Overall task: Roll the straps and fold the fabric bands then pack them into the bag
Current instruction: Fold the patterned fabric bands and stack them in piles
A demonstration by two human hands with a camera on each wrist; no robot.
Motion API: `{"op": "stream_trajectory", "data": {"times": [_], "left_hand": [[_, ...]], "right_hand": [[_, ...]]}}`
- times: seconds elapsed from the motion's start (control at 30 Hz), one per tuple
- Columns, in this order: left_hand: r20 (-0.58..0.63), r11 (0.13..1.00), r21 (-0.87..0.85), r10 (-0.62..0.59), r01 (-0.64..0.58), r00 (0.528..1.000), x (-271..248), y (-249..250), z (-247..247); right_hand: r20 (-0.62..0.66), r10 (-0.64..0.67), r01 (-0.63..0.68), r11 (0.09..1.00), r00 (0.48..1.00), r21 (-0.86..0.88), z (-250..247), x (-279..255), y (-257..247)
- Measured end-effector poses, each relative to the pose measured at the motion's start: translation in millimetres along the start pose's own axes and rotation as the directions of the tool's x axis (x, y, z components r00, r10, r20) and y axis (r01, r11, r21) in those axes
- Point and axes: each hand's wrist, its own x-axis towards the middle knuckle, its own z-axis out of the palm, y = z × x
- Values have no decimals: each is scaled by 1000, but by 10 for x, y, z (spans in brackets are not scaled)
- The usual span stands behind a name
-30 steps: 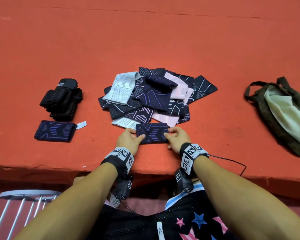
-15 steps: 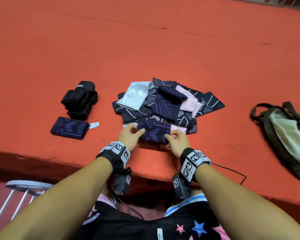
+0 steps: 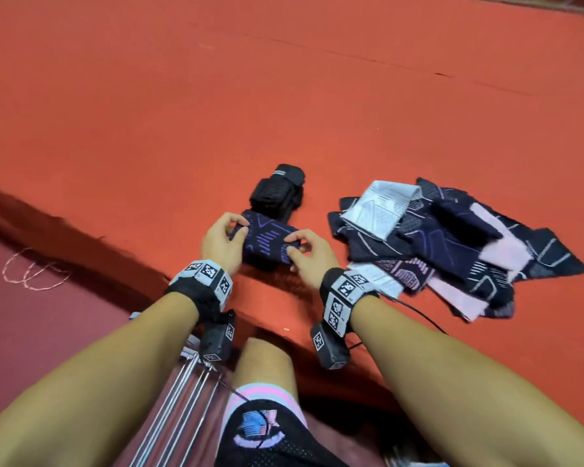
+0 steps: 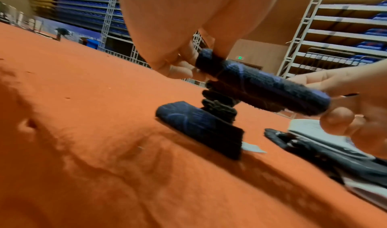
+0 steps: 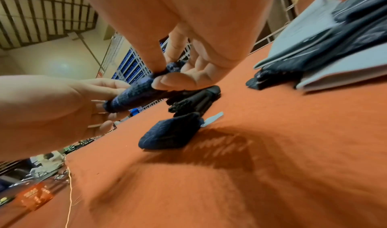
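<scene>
A folded navy band with purple lines (image 3: 267, 242) is pinched at both ends, my left hand (image 3: 221, 239) on its left end and my right hand (image 3: 305, 257) on its right. In the left wrist view this held band (image 4: 261, 89) hangs above another folded navy band (image 4: 199, 127) that lies flat on the orange table. The right wrist view shows the same held band (image 5: 134, 96) over the lying band (image 5: 169, 135). Black rolled straps (image 3: 277, 193) sit just behind. A loose pile of navy, white and pink bands (image 3: 435, 241) lies to the right. The bag is out of view.
The orange table's front edge (image 3: 142, 264) runs diagonally just left of my hands. A metal stool frame (image 3: 182, 382) stands below by my knee. White cord (image 3: 31, 271) lies looped on the lower floor. A white tag (image 4: 251, 148) sticks out from the lying band.
Both hands lifted the folded band off the table in front of the pile and carried it left, over the other folded band. The view swung left and the bag left the frame.
</scene>
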Motion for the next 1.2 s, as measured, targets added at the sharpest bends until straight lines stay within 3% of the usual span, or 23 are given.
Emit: {"op": "stream_trajectory", "data": {"times": [0.23, 0.37, 0.53, 0.7, 0.8, 0.87, 0.97, 1.1, 1.2], "left_hand": [[-2, 989, 95, -116, 115, 993, 323, -426, -16], [35, 990, 81, -115, 112, 993, 316, -571, 155], [12, 985, 141, -104, 101, 995, 340, -678, 233], [31, 968, 226, -115, 105, 993, 339, -579, 240], [68, 925, 336, -213, 179, 975, 381, -406, 219], [27, 892, 373, -286, 256, 958, 352, -276, 176], [-74, 875, 415, -239, 248, 968, 202, -117, 148], [-261, 934, 116, -299, 337, 918, 1, 187, 286], [-237, 957, -16, -284, 289, 929, -106, 537, 531]], "right_hand": [[11, 61, -58, 984, 998, -167, 470, 436, 159], [8, 112, -108, 973, 994, -205, 559, 423, 412], [-12, 62, -63, 963, 998, -263, 560, 412, 469], [6, 107, -103, 969, 994, -226, 584, 449, 432], [24, 159, -153, 974, 987, -164, 600, 414, 393], [38, 185, -180, 978, 982, -104, 574, 368, 371], [28, 156, -155, 987, 987, -46, 388, 285, 336], [-92, 153, -156, 987, 984, -34, -60, 222, 284], [-182, 160, -168, 985, 970, -29, -446, 215, 239]]}}
